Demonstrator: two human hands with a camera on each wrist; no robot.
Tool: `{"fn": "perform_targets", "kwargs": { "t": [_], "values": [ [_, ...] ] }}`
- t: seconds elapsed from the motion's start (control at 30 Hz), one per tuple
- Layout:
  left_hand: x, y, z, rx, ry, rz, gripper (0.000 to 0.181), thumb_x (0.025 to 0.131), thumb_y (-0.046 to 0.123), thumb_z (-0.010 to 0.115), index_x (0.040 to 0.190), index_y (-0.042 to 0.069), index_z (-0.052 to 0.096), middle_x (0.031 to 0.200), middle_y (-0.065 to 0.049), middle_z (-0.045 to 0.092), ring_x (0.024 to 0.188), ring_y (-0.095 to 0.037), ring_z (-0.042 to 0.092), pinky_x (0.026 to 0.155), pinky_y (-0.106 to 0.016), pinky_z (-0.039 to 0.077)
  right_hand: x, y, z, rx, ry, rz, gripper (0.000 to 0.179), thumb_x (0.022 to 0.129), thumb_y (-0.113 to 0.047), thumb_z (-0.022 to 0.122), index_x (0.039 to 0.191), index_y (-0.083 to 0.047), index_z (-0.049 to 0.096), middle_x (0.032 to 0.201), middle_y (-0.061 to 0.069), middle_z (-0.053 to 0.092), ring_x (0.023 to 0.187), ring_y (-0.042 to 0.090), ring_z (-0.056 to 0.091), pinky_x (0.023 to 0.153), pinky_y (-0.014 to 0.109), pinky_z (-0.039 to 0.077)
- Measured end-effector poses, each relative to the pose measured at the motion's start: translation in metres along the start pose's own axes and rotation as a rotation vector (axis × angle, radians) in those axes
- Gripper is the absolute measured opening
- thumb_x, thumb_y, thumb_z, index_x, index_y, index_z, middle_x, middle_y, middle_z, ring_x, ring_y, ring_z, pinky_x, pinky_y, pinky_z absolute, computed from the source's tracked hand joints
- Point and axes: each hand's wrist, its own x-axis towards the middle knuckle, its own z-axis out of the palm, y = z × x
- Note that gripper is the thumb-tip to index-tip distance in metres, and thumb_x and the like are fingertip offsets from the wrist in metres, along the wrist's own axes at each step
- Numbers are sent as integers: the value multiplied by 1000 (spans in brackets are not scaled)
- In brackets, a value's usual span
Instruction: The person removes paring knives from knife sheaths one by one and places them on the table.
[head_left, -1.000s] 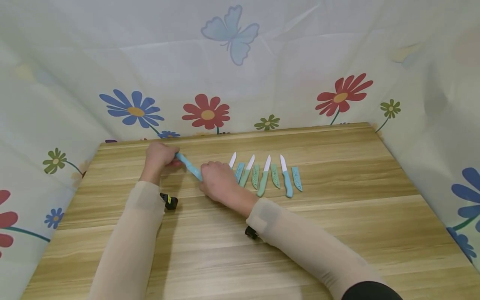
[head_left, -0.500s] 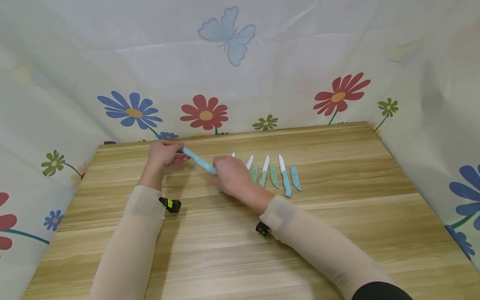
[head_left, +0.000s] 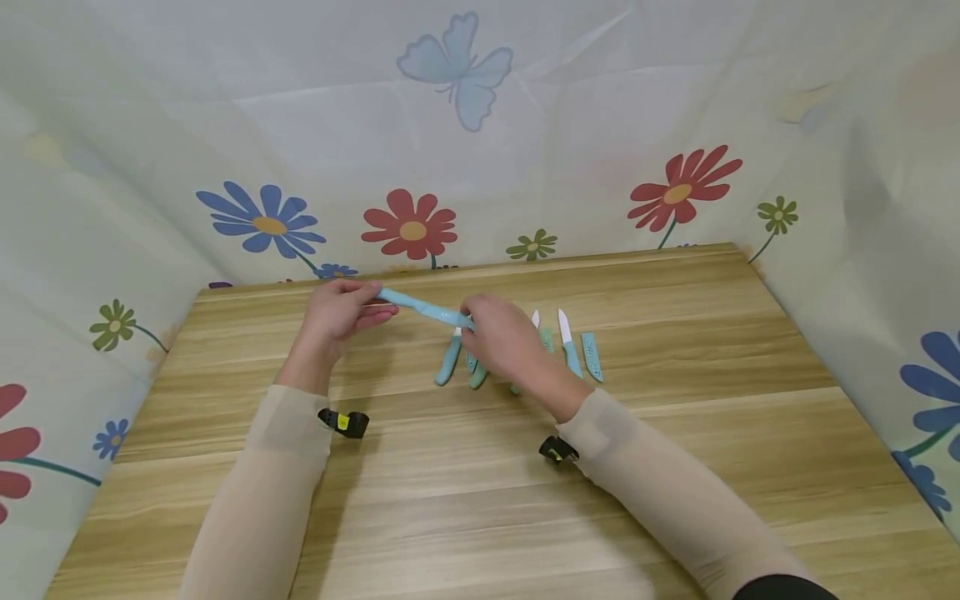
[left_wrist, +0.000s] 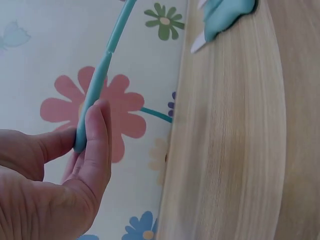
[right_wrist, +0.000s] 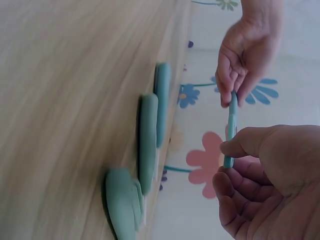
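Note:
Above the back of the table, a light blue paring knife (head_left: 397, 297) is stretched between both hands. My left hand (head_left: 336, 321) pinches its handle end between thumb and fingers. My right hand (head_left: 512, 340) pinches the far end of the light blue knife sheath (head_left: 441, 314). Handle and sheath meet end to end in the left wrist view, where the sheath (left_wrist: 121, 27) shows above the handle (left_wrist: 94, 90), and no blade shows between them. Part of the sheath is hidden by my right fingers in the head view.
On the wooden table (head_left: 435, 500), below and right of my right hand, lie a blue knife (head_left: 449, 360), a green knife (head_left: 478, 377), another blue knife (head_left: 566, 333) with bare white blade, and a blue sheath (head_left: 592, 358). My right hand partly covers others. A flowered curtain (head_left: 300, 125) hangs behind.
Both hands have moved right, the right hand farther and a little up, bringing the sheathed knife nearer to level. The leftmost blue knife's handle has come into view; others are now covered.

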Motion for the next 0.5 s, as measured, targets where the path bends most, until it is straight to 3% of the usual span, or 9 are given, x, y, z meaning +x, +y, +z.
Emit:
{"fn": "perform_targets", "kwargs": {
  "t": [0.3, 0.5],
  "values": [
    [-15, 3, 16, 28, -43, 33, 35, 106, 22, 68, 128, 0, 54, 126, -25, 67, 93, -24, 79, 86, -35, 61, -11, 19, -20, -11, 69, -23, 25, 101, -13, 69, 126, -7, 73, 120, 7, 71, 92, 20, 67, 77, 36, 57],
    [-23, 2, 27, 45, -90, 43, 31, 107, 18, 66, 129, -2, 56, 129, -30, 67, 88, -22, 80, 84, -35, 62, -18, 31, -32, 11, 104, -48, 27, 102, -11, 68, 127, -4, 73, 125, 10, 69, 103, 23, 68, 85, 39, 59]
  ]
}}
